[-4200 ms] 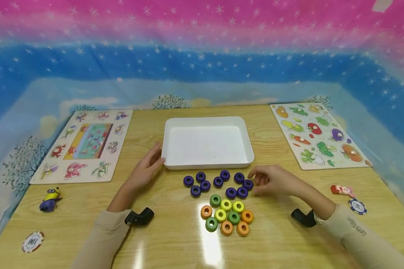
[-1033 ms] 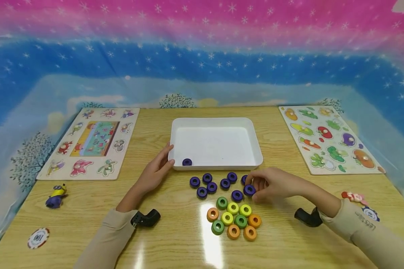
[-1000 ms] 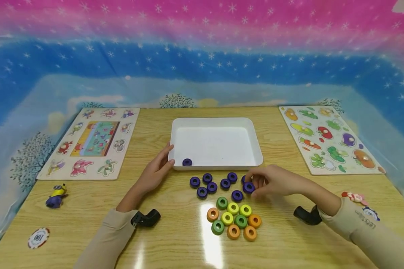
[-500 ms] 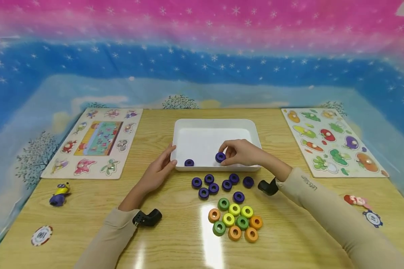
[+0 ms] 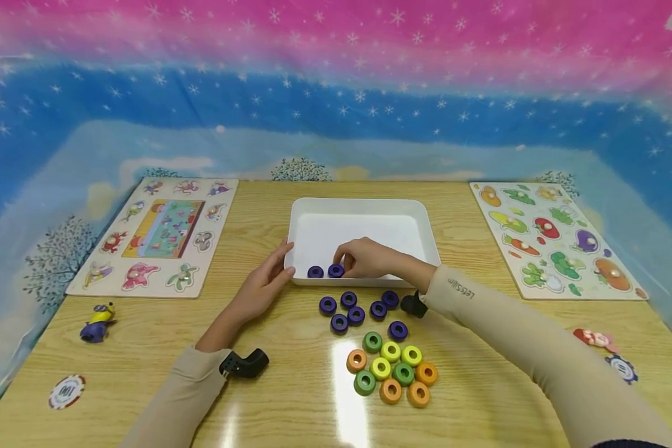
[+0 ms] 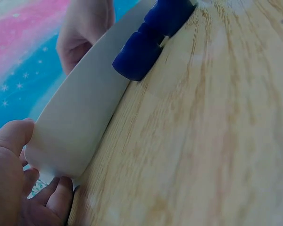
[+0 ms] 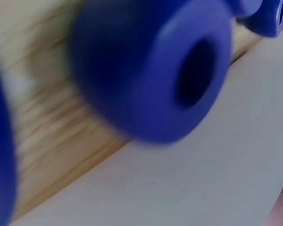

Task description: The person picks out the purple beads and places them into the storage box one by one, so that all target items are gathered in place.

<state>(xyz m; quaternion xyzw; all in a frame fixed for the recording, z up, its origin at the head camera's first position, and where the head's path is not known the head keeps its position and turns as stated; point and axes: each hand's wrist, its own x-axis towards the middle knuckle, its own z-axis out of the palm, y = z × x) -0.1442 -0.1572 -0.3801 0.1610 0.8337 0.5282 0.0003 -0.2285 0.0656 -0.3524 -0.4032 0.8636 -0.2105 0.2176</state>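
My right hand (image 5: pixel 366 257) pinches a purple ring (image 5: pixel 336 270) low inside the white tray (image 5: pixel 364 281), close to its front wall. A second purple ring (image 5: pixel 315 272) lies just to its left, near the tray's front left corner. On the left side, my left hand (image 5: pixel 263 283) holds the tray by that corner. The left wrist view shows the thumb (image 6: pixel 14 134) at the rim and curled fingers lower down. In the right wrist view a purple ring (image 7: pixel 155 70) on the table looms large, and the right hand's grip is hidden behind the tray wall.
Several purple rings (image 5: pixel 356 315) lie before the tray. Nearer stand green, yellow and orange rings (image 5: pixel 391 391). Puzzle boards (image 5: pixel 218 242) (image 5: pixel 515 264) flank the tray. A minion figure (image 5: pixel 98 323) and poker chip (image 5: pixel 67 392) are left; a small figure (image 5: pixel 593 339) and blue chip (image 5: pixel 621 368) right.
The right hand has picked a purple ring from the table and carried it left into the tray, beside the ring put there earlier. The left hand stays at the tray's corner.
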